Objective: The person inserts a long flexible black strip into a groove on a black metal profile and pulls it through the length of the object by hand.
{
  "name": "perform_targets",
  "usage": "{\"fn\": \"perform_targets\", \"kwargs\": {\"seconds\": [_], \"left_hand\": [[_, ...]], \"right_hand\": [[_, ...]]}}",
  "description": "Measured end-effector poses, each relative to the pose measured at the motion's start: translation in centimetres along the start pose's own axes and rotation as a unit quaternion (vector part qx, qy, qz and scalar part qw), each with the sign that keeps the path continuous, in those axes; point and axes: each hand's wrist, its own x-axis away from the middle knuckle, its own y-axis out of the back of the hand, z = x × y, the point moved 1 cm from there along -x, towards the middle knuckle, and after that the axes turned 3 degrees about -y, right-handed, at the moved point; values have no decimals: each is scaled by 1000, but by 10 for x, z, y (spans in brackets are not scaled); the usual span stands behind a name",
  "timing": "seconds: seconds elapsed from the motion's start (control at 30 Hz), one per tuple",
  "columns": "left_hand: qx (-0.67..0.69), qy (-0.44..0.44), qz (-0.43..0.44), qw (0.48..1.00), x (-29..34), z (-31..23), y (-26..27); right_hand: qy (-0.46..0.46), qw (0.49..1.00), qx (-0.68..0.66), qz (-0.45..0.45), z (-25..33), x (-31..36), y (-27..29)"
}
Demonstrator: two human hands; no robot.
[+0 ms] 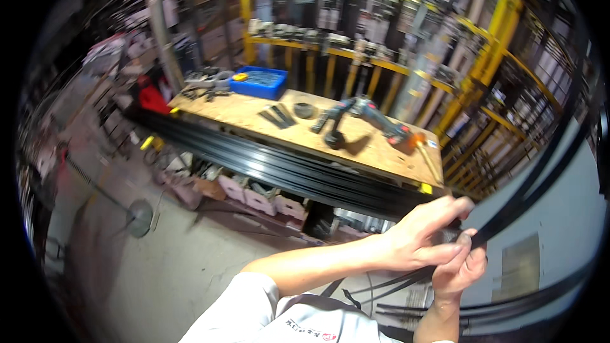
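Close together at the right, my left hand (429,235) and my right hand (464,267) are both closed around a dark piece at the end of long black strips (508,213). The strips bend upward from my fingers toward the upper right edge. My left thumb lies just above my right hand, and the fingers hide most of the gripped part. Long black profiles (273,165) lie side by side along the front of the wooden workbench (241,111), their right end behind my left hand.
On the bench are a blue bin (257,82), black flat pieces (277,116), a tape roll (305,111), blurred cordless power tools (378,121) and a mallet (427,159). Yellow racks (356,57) stand behind. Boxes (260,202) sit beneath. More black strips (527,302) lie at lower right.
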Motion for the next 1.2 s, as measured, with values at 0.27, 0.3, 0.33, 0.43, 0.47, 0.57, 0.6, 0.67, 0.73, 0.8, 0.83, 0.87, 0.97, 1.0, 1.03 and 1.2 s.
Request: {"fn": "perform_targets", "kwargs": {"seconds": [0.27,0.3,0.33,0.43,0.47,0.57,0.6,0.67,0.73,0.8,0.83,0.87,0.97,1.0,1.03,1.2], "left_hand": [[-40,122,-316,940,40,-34,147],[41,122,-396,909,47,-31,160],[121,119,-469,866,54,-29,173],[151,91,-553,814,70,-17,230],[151,130,-594,779,71,-10,244],[138,120,-630,755,114,24,300],[152,117,-649,736,131,37,319],[116,162,-682,704,148,59,339],[103,171,-712,674,164,90,353],[104,180,-737,643,195,123,373],[101,190,-752,624,199,138,379],[95,196,-765,606,203,152,386],[145,223,-760,593,258,201,419],[147,240,-758,589,262,213,423],[136,240,-754,596,265,226,429],[110,368,-703,599,275,266,471]], "right_hand": [[85,943,-133,293,65,-9,-158],[36,926,-134,351,60,3,-163],[-24,909,-116,399,55,17,-167],[-46,858,-132,494,13,57,-164],[-44,856,-131,497,-12,74,-160],[-190,794,-82,572,-28,75,-144],[-223,786,-99,568,-38,74,-143],[-211,807,-71,547,-72,79,-144],[-152,836,-55,525,-104,77,-146],[-134,837,-41,529,-128,62,-156],[-147,825,-28,545,-140,53,-158],[-158,813,-17,560,-152,43,-162],[-96,835,14,541,-191,31,-185],[-83,841,5,535,-198,24,-195],[-75,840,17,537,-204,14,-208],[-39,825,96,555,-246,-24,-279]]}}
